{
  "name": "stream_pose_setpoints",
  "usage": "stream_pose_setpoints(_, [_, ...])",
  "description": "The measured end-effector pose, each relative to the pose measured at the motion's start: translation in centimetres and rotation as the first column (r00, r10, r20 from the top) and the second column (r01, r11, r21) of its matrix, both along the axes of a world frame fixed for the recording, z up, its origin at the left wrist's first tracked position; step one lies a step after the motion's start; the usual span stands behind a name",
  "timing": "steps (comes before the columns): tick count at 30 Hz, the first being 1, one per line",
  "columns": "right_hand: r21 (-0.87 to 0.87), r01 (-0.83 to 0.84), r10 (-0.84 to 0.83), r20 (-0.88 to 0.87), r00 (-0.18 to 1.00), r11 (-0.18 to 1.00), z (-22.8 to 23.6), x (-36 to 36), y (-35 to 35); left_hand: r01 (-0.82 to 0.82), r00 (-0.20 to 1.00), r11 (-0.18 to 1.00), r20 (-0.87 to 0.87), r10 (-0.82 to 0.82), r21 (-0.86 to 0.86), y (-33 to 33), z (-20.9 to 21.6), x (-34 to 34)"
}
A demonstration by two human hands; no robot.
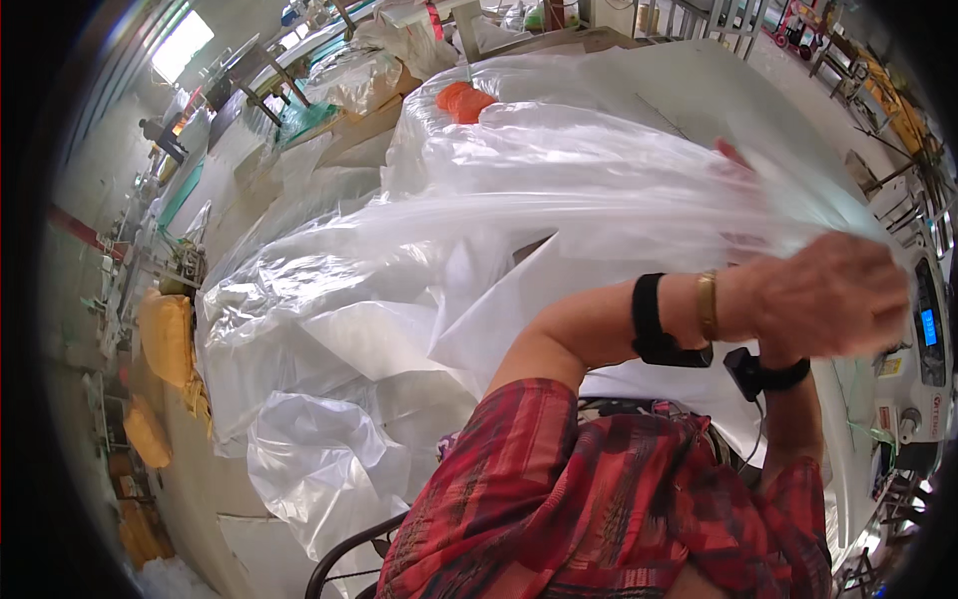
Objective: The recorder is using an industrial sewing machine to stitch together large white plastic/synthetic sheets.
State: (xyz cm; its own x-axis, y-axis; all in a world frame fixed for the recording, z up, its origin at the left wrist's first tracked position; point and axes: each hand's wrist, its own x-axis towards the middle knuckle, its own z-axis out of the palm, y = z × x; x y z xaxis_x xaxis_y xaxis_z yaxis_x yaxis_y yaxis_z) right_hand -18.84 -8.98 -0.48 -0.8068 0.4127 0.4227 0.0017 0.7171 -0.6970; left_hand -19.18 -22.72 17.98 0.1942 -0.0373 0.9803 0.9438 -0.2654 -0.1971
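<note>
My left arm crosses in front of my right arm at the right side. My left hand (838,292) is blurred, its fingers curled closed above the white table's edge; anything inside them is hidden. Partly behind the left wrist, my right hand (736,158) shows only as smeared reddish patches behind the film, so its fingers cannot be read. A large sheet of clear plastic film (599,205) stretches from the left toward both hands in long taut folds. Under it lies white sheet material (519,299). An orange bundle (464,101) rests on the film's far part.
A white machine with a lit blue display (930,326) stands at the right edge. Crumpled clear film (324,464) hangs at the lower left, near a dark curved chair back (344,551). Yellow sacks (166,337) lie farther left. Another person (165,138) is far off at the upper left.
</note>
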Motion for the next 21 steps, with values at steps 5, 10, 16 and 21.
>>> stream_pose_setpoints(5, [-0.29,-0.331,0.304,-0.135,0.943,0.898,-2.8,5.1,-1.2,0.122,0.99,0.99,-0.077,-0.117,0.071,-1.9,4.6,3.4])
stream_pose_setpoints(10, [-0.38,-0.605,0.663,0.029,0.748,0.699,10.8,10.6,-6.9,0.053,0.999,0.989,0.006,-0.053,-0.141,-1.3,6.9,-5.2])
stream_pose_setpoints(16, [-0.346,-0.93,0.574,-0.74,0.351,0.122,12.4,14.9,-0.6,0.348,0.882,0.823,0.455,-0.125,-0.449,-2.4,10.1,-6.2])
stream_pose_setpoints(21, [-0.502,-0.535,0.235,-0.541,0.807,0.68,10.8,12.3,-4.0,0.271,0.945,0.707,0.321,-0.065,-0.653,0.8,9.3,-3.6])
